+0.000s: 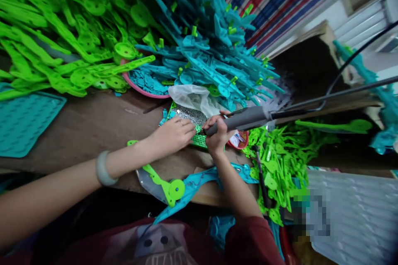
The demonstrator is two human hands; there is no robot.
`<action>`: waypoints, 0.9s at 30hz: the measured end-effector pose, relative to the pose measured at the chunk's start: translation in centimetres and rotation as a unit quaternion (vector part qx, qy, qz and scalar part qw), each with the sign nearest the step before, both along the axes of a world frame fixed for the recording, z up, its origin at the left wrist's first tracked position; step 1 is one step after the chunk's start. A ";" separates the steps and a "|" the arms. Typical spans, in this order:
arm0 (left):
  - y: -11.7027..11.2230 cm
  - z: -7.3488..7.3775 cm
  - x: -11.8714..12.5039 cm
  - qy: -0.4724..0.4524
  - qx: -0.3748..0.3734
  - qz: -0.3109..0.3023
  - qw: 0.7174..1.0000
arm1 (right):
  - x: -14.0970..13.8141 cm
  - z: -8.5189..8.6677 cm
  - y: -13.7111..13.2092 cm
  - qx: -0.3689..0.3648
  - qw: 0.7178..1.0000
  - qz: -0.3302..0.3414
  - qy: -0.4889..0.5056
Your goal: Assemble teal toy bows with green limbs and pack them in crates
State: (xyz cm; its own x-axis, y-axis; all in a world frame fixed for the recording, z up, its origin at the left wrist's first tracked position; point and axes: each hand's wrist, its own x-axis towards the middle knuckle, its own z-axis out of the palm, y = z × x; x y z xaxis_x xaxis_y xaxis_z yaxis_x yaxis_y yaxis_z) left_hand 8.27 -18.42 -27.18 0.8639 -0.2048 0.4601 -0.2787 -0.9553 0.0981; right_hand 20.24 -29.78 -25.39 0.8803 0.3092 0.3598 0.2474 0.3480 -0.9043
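My right hand (218, 132) is closed round the grey handle of a power screwdriver (239, 121), whose cable runs off to the right. Its tip points down at a small green perforated tray (199, 138) on the brown table (93, 128). My left hand (174, 134), with a pale bangle on the wrist, rests on that tray with fingers curled, pinching at something I cannot make out. Small silvery screws (189, 114) fill a tray just behind. A green plastic part (168, 184) and a teal one (199, 182) lie at the table's near edge.
Large heaps of green parts (62, 29) and teal parts (211, 37) rise behind the hands. A pink bowl (139, 87), a clear bag (194, 97), a small red dish (239, 140), a teal mat (25, 120) at left, more green parts (280, 161) at right.
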 end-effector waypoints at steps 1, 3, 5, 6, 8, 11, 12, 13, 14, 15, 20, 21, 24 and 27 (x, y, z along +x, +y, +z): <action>-0.4 -0.4 0.0 0.004 -0.007 -0.034 0.999 | 0.1 -0.6 -0.1 -0.002 1.000 0.003 0.004; -0.8 -1.2 -0.2 0.017 -0.007 -0.062 0.998 | 0.2 -1.4 -0.3 0.000 1.000 0.012 0.007; -0.8 -1.6 -0.4 0.022 0.015 -0.046 0.999 | 0.2 -1.8 -0.4 0.007 1.000 0.024 0.006; -0.7 -1.6 -0.5 0.023 0.031 -0.037 0.999 | 0.3 -1.8 -0.4 0.008 1.000 0.029 0.007; -0.4 -1.3 -0.9 0.015 0.049 -0.025 0.998 | 0.3 -1.9 -0.3 0.003 0.999 0.030 0.012; -0.2 -0.4 -2.7 -0.011 0.033 -0.022 0.999 | 0.3 -2.0 -0.1 -0.005 1.000 0.020 0.023; -0.4 -0.2 -3.8 -0.025 0.016 -0.027 0.999 | 0.3 -2.1 -0.1 -0.005 1.000 0.018 0.024; -0.6 0.0 -5.0 -0.038 -0.004 -0.037 0.999 | 0.4 -2.2 -0.1 -0.005 1.000 0.018 0.024; -0.9 0.0 -6.5 -0.047 -0.029 -0.049 0.997 | 0.5 -2.3 -0.2 -0.006 1.000 0.019 0.023; -1.3 -0.2 -8.1 -0.054 -0.056 -0.062 0.995 | 0.6 -2.3 -0.3 -0.011 1.000 0.020 0.019; -4.1 -2.4 -14.6 0.028 -0.097 -0.079 0.992 | -0.4 -0.3 0.0 0.006 1.000 0.005 -0.003; -4.7 -2.9 -15.2 0.043 -0.083 -0.072 0.993 | -1.2 0.4 0.5 0.022 1.000 0.005 -0.005; -6.1 -3.9 -15.3 0.013 -0.046 -0.038 0.998 | -4.8 2.0 3.1 0.051 0.996 0.069 -0.002; -6.8 -4.1 -14.5 -0.066 -0.047 -0.003 0.997 | -9.1 1.8 6.2 0.023 0.982 0.186 0.013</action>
State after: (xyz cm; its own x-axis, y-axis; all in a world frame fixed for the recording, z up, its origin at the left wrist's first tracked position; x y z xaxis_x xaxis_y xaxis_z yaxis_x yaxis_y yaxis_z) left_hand -6.21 -25.27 -31.31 0.7932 -0.1613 0.5871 -0.3016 -0.9418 0.1487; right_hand 11.18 -23.57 -23.56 0.7189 0.5949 0.3596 0.0724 0.4504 -0.8899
